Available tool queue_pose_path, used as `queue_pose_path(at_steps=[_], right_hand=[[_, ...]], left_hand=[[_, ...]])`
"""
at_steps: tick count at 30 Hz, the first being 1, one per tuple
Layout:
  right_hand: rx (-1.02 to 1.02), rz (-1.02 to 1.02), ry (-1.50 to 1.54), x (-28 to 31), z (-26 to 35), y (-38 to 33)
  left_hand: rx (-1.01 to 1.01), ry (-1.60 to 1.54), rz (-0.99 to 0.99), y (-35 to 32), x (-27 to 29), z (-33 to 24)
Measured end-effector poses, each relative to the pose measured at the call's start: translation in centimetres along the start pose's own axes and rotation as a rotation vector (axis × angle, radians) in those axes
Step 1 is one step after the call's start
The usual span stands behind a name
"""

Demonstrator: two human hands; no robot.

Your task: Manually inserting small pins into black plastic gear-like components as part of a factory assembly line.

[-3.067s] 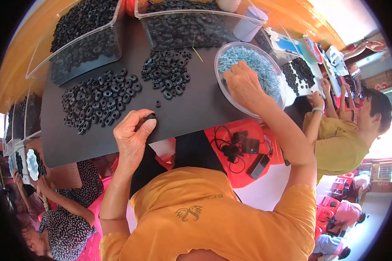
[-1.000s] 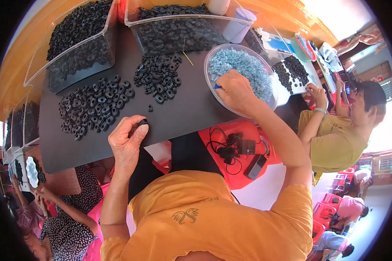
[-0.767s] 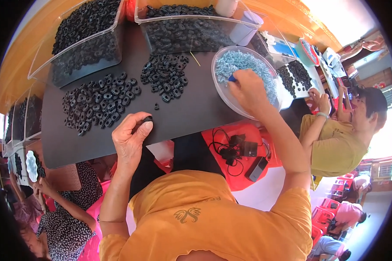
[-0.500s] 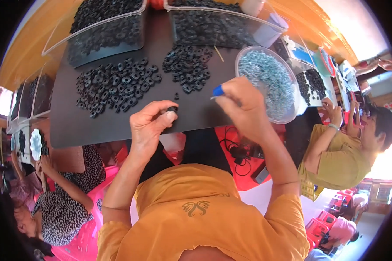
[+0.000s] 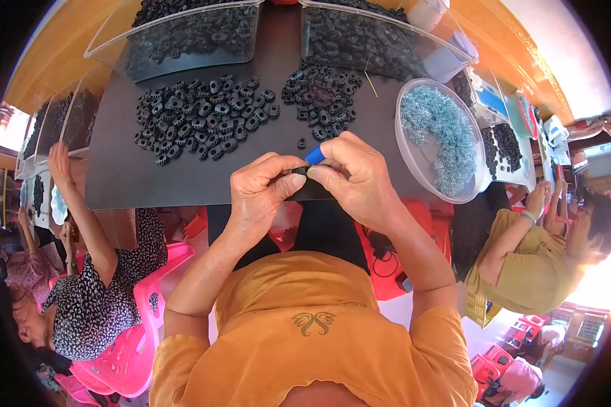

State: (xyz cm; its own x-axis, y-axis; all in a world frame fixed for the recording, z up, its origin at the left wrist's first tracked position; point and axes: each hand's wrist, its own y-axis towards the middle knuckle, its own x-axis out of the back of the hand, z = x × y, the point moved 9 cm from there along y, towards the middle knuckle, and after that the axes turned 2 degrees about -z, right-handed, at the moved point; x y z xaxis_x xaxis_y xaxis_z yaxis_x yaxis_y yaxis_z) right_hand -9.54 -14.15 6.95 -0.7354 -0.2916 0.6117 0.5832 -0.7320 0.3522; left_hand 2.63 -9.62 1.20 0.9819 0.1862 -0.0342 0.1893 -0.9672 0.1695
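Over the near edge of the dark table mat, my two hands meet at the fingertips. Between thumb and forefinger, my left hand pinches a small black plastic part, mostly covered by the fingers. My right hand is closed in a pinch against that part; whatever lies between its fingertips is hidden. A blue finger cover sits on one right fingertip. A single loose black piece lies just beyond. Farther off are a wide pile of black parts and a smaller pile.
To the right stands a round clear tub of tiny pale blue pieces. Two clear bins of black parts line the far side. A thin stick lies near them. Co-workers sit left, by a pink chair, and right.
My right hand has moved left to meet my left hand, which has shifted right with the black part. The camera view has shifted slightly. The co-worker on the left has raised an arm.
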Motion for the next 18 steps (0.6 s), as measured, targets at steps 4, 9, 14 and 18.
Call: queue_pose_path(at_steps=[4,9,14,18], right_hand=[[-0.260,0.119,0.276,-1.7,-2.4,-0.2],[-0.506,0.195,0.682,-2.6,-3.3,-0.6],[-0.409,-0.085,0.447,-1.1,-5.1,0.1],[0.135,-0.202,-0.346,-0.9,-0.8,1.4]], left_hand=[[0.034,-0.137,0.013,-0.1,0.2,0.5],[0.163,-0.304,-0.005,-0.1,0.7,1.3],[0.185,-0.482,-0.069,0.2,1.8,2.0],[0.177,-0.427,-0.097,0.0,2.0,2.0]])
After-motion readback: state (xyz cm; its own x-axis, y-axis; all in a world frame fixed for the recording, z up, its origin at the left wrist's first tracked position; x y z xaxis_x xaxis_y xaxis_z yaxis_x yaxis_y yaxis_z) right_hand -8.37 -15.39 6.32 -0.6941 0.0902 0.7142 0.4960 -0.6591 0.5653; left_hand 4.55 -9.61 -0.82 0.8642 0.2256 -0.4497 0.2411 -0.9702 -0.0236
